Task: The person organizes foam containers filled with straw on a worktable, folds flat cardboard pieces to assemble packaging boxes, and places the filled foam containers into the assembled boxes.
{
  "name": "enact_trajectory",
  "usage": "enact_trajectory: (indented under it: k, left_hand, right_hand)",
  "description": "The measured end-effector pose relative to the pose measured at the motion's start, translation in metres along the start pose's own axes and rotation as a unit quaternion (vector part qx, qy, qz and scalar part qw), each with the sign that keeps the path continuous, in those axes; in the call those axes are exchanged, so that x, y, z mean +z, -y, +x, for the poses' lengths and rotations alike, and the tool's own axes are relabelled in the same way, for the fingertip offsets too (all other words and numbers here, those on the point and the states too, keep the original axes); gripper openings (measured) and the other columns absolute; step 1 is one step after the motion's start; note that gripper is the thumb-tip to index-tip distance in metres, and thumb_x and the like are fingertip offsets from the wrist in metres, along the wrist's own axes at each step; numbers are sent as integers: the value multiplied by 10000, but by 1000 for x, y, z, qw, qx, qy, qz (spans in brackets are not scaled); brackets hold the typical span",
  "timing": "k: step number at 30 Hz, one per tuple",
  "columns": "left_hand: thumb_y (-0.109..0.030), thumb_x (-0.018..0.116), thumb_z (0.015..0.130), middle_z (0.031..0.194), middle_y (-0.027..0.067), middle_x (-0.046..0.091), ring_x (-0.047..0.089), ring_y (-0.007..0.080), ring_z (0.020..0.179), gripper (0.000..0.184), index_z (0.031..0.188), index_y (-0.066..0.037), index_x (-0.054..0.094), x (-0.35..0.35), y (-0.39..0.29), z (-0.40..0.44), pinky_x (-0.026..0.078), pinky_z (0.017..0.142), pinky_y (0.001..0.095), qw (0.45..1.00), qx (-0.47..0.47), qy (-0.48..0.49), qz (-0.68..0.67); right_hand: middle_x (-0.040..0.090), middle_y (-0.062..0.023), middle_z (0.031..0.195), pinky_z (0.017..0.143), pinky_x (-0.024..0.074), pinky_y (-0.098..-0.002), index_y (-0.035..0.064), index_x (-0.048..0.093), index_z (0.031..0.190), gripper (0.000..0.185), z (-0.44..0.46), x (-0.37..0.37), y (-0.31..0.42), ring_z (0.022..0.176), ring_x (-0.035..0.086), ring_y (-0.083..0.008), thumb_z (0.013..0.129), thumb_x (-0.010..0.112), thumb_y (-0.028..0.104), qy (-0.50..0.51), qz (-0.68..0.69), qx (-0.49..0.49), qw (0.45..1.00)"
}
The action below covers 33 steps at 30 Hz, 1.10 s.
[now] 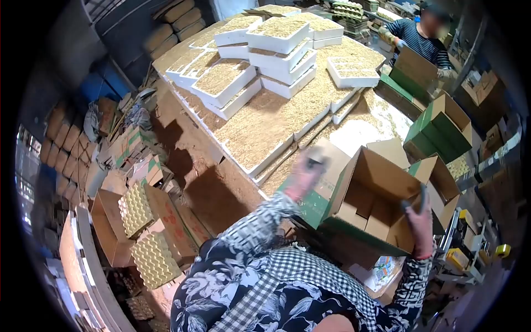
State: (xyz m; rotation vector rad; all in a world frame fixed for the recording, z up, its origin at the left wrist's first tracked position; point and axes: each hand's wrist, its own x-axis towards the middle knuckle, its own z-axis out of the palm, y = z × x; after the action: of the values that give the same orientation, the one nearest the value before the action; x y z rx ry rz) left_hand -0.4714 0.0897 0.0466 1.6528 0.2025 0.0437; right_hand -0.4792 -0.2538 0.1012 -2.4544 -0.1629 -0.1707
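Observation:
An open cardboard box [359, 232], brown inside and green on its lower outside, is tilted in front of my body. Its flaps stand open and folded panels show at its bottom. My right hand [419, 224], in a pinkish glove with dark fingertips, grips the right wall of the box, thumb towards the inside. Smeared by motion, my left hand [307, 172] is raised at the left side of the box, beside an open flap [330, 163]. Whether its fingers hold anything cannot be made out.
White trays [221, 86] of straw-coloured material stand stacked on a large platform [254, 138]. Egg trays [155, 260] and cartons lie at the left. Green boxes [437, 133] stand at the right, where a co-worker [423, 39] handles another box. Yellow tape [503, 250] is at far right.

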Motion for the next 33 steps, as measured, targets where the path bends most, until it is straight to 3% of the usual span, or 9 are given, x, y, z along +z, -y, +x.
enact_trajectory:
  k: [3, 5, 8, 11, 14, 23, 30, 32, 33]
  left_hand:
    - [-619, 585, 786, 1127, 244, 563, 553, 360, 1004, 768, 1180, 40, 543, -118, 122, 29, 445, 883, 425, 791, -52, -460, 401]
    - [-641, 506, 832, 1325, 242, 461, 454, 350, 1200, 816, 1292, 32, 472, -178, 169, 43, 383, 986, 419, 782, -302, -397, 375]
    - [-559, 490, 900, 1404, 193, 402, 402, 297, 1267, 735, 1354, 13, 409, -188, 263, 84, 330, 1061, 377, 812, -83, -499, 291]
    - [-199, 699, 842, 1333, 107, 480, 455, 231, 1187, 675, 1388, -26, 344, -137, 155, 56, 392, 1010, 369, 848, 21, -440, -296]
    - [-84, 718, 746, 1116, 126, 584, 600, 272, 913, 475, 1172, -16, 520, -178, 189, 62, 545, 764, 431, 839, -31, -362, -406]
    - [-284, 518, 905, 1220, 158, 563, 572, 271, 1089, 461, 1270, -4, 485, -90, 6, 23, 473, 945, 394, 895, 9, -81, -438]
    - [-217, 523, 921, 1197, 197, 571, 573, 273, 1089, 409, 1251, 20, 485, 44, -51, 52, 454, 967, 366, 933, 23, 167, -317]
    - [-108, 521, 923, 1283, 215, 505, 476, 284, 1215, 421, 1303, 55, 437, 60, -83, 28, 353, 1052, 360, 916, -75, 208, -336]
    - [-132, 514, 932, 1280, 212, 508, 467, 274, 1219, 415, 1297, 51, 446, 61, -60, 35, 354, 1043, 358, 954, 162, 201, -152]
  right_hand:
    - [379, -289, 1366, 1067, 317, -432, 10, 286, 1408, 877, 5, 9, -18, 1289, 341, -435, 719, 757, 277, 11, -152, -4, 988]
    - [368, -286, 1375, 1062, 322, -436, -12, 284, 1402, 893, -2, 9, -16, 1281, 341, -448, 701, 764, 263, 1, -166, 0, 986]
    - [354, -283, 1373, 1055, 333, -427, 17, 278, 1412, 907, -1, 9, -20, 1271, 354, -436, 696, 770, 276, 9, -181, 12, 983]
    - [386, -266, 1336, 1040, 346, -421, 36, 326, 1394, 860, 1, 1, 1, 1249, 382, -420, 695, 767, 272, 12, -203, 25, 979]
    - [434, -271, 1280, 1006, 372, -432, 51, 407, 1345, 776, -5, -3, 25, 1193, 426, -424, 692, 755, 283, -53, -377, -33, 924]
    - [617, -165, 1085, 878, 479, -310, -1, 504, 1261, 493, 0, -8, 3, 984, 616, -234, 805, 638, 128, -8, 143, -54, 988]
    - [505, -175, 1281, 921, 490, -424, 69, 278, 1432, 723, 6, -37, -9, 1131, 551, -291, 921, 447, 552, 55, 668, 54, 740]
    - [495, -180, 1310, 969, 447, -387, 64, 366, 1394, 532, -7, -41, -44, 1167, 530, -273, 935, 501, 298, -22, 502, -62, 862]
    - [520, -190, 1287, 979, 431, -362, 53, 438, 1343, 449, -14, -48, -41, 1160, 538, -268, 931, 516, 216, -33, 311, -118, 942]
